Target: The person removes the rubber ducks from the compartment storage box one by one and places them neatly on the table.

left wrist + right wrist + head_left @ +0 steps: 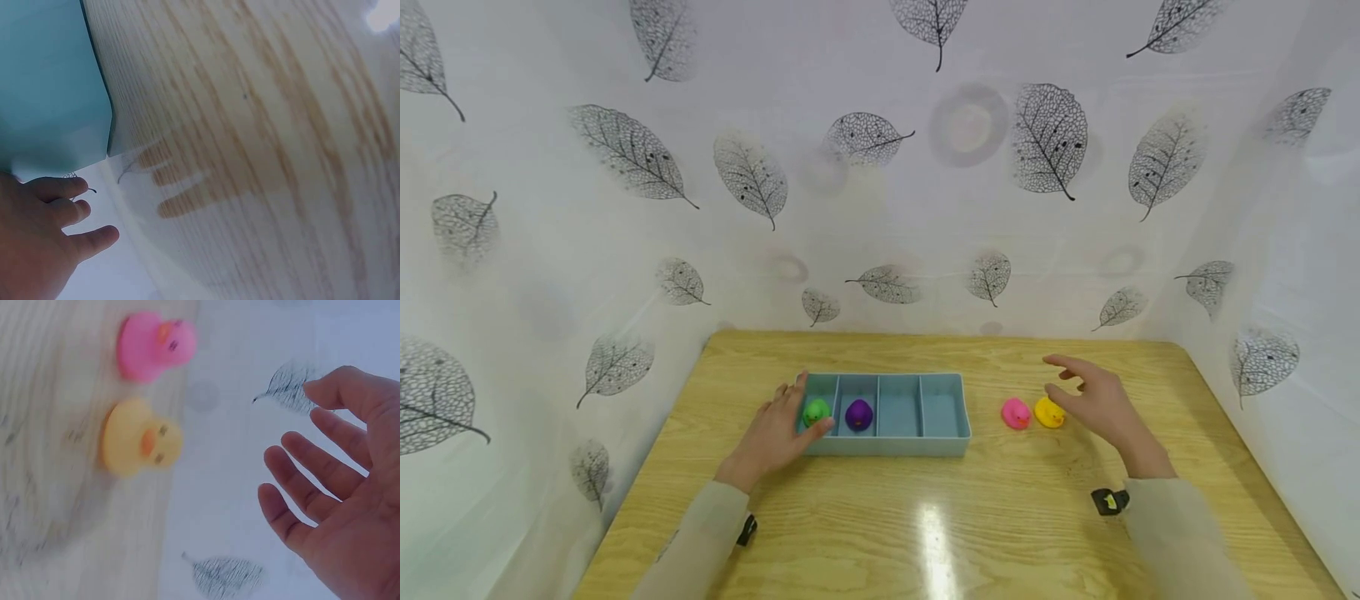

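Observation:
A light blue box (886,447) with several compartments lies on the table. Its leftmost compartment has a green rubber duck (816,411), and a purple rubber duck (859,415) sits in the one beside it. My left hand (780,429) rests at the box's left end, thumb across the front corner and fingers extended along the left side. In the left wrist view, several of its fingers (94,244) stick out past the box wall (56,94). Right of the box stand a pink rubber duck (1017,413) and a yellow rubber duck (1049,412). Close over the yellow one, my right hand (337,487) hovers with fingers spread, holding nothing.
The wood-grain table (850,525) has a glossy surface with a bright reflection near the front. A white sheet printed with leaves (880,200) rises behind it and along both sides. Black straps (1109,501) show at the wrists.

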Action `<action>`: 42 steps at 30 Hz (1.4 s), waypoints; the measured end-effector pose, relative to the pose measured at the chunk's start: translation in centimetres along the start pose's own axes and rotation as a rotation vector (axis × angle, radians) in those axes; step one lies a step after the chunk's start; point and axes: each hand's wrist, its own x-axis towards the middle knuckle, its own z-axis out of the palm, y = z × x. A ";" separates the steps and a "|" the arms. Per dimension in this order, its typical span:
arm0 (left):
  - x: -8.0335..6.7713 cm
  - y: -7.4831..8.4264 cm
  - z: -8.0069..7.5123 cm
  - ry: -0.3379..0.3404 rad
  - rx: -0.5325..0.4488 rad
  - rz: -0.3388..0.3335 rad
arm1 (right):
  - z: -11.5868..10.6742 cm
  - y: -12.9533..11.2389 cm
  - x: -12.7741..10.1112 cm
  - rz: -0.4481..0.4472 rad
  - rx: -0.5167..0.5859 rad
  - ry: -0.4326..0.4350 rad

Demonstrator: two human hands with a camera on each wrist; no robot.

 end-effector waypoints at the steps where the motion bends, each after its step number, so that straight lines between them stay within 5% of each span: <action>1: 0.0 0.0 0.0 -0.001 0.001 -0.001 | 0.2 -0.6 0.2 -0.026 0.009 0.016; 10: 0.0 0.0 0.0 -0.008 -0.003 -0.004 | 3.2 -4.6 2.1 -0.180 0.075 0.033; 42: 0.1 -0.2 0.2 0.015 0.008 -0.004 | 12.1 -13.0 4.3 -0.322 0.253 -0.161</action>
